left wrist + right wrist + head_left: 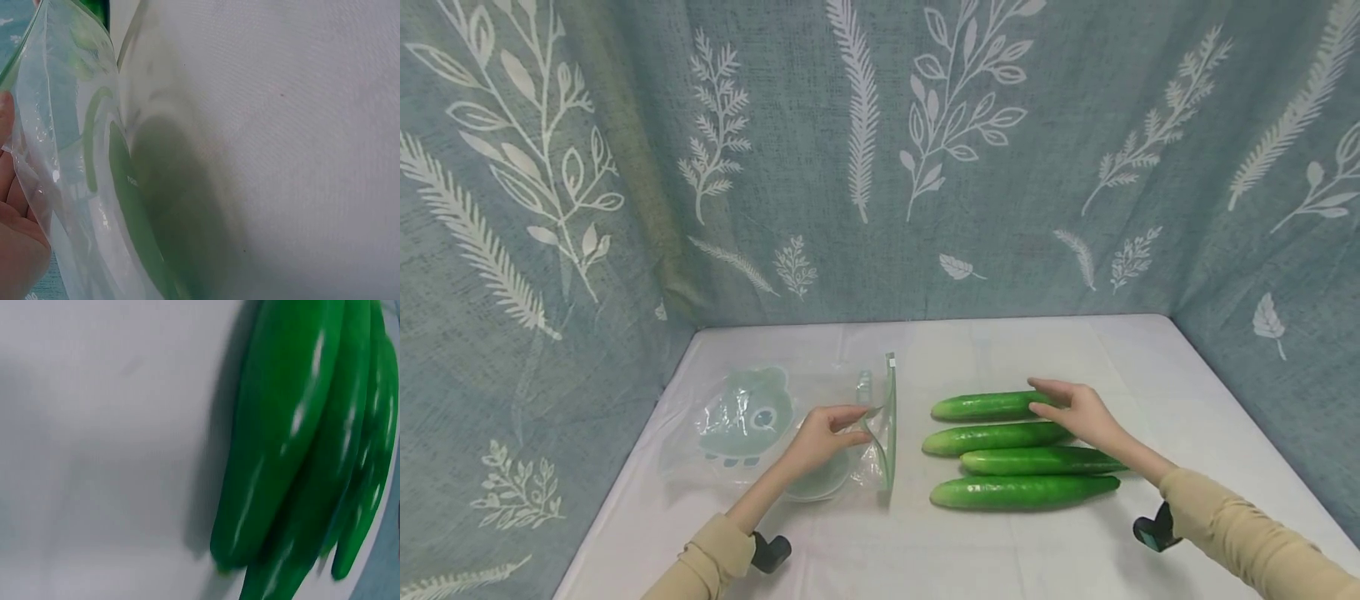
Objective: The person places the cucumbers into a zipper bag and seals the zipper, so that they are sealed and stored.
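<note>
While both arms reach across the white table (925,550) in the head view, the left hand (820,437) pinches the near lip of a clear plastic bag (745,421) between fingers and thumb, drawing the mouth partly apart. The bag lies at the left, with pale green animal pictures on it. To its right, four cucumbers (1022,493) lie side by side, the third from the back set a little farther right. The right hand (1078,408) is at the right end of the farthest one, fingers and thumb spread; whether it touches cannot be told.

From the left wrist, the bag rises in wrinkled film, some fingers showing beside its edge and a soft shadow on the table.

From the right wrist, the glossy cucumbers run close together; the right hand's hold cannot be judged there.
</note>
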### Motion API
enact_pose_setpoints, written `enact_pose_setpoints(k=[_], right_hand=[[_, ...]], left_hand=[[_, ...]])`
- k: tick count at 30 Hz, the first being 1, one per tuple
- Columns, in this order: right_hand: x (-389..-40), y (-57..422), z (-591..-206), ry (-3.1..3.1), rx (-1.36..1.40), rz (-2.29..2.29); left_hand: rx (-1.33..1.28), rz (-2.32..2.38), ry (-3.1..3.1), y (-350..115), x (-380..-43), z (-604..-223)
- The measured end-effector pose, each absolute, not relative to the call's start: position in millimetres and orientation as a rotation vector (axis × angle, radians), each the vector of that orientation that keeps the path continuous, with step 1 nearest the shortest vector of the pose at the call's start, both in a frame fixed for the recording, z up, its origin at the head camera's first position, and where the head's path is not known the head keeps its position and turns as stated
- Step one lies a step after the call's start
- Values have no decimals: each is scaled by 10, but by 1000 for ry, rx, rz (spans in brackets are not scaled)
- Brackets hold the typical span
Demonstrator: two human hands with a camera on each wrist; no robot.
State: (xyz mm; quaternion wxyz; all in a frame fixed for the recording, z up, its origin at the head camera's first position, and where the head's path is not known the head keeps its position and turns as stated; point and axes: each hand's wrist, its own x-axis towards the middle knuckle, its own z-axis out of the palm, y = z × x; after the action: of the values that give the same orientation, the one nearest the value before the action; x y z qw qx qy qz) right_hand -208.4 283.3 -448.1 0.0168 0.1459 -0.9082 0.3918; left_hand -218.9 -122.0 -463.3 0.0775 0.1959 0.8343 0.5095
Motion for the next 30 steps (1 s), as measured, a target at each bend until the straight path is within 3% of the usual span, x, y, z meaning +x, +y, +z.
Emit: enact_pose_setpoints(k=[13,30], right_hand=[[-2240,3313,-4450,-2928,246,984],[-2290,3410,-4625,-3036,170,872]], left_hand=[[580,1545,2490,-1220,-2183,-4634],[592,1535,2479,-1247,-2195,-4640]])
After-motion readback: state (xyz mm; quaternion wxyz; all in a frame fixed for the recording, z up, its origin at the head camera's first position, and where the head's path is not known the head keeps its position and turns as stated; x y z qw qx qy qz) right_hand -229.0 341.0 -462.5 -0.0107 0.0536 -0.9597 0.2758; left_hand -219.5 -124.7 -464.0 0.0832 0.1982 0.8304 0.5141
